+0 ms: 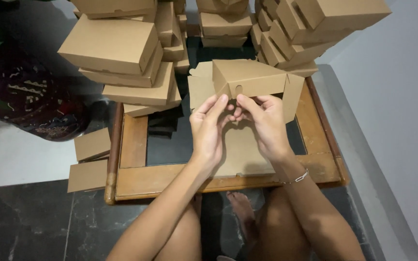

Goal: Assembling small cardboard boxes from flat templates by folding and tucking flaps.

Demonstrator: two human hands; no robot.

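A person seated at a low wooden surface (136, 181) is folding a half-formed brown cardboard box (247, 79), holding it up just above a flat sheet of the same cardboard (240, 154) that is lying on the dark inlay in front of the knees. The left hand (208, 128) is pinching the box's lower front edge, fingers closed on the panel beside the small round tab hole; the right hand (267, 123) is gripping the same edge from the other side, thumb and fingertips meeting those of the left hand. The grip of both hands is closed on the box.

Judging by how things are lying, the work is well under way: tall stacks of finished boxes (122, 53) are rising along the far side of the surface, leaning left and right (310, 29). The box in hand is only partly shaped, its side flaps standing loose and its lid not yet tucked. More unfolded blanks (90, 159) are waiting on the floor off the left edge, beside a patterned dark cloth (30, 101), so folding appears far from over.
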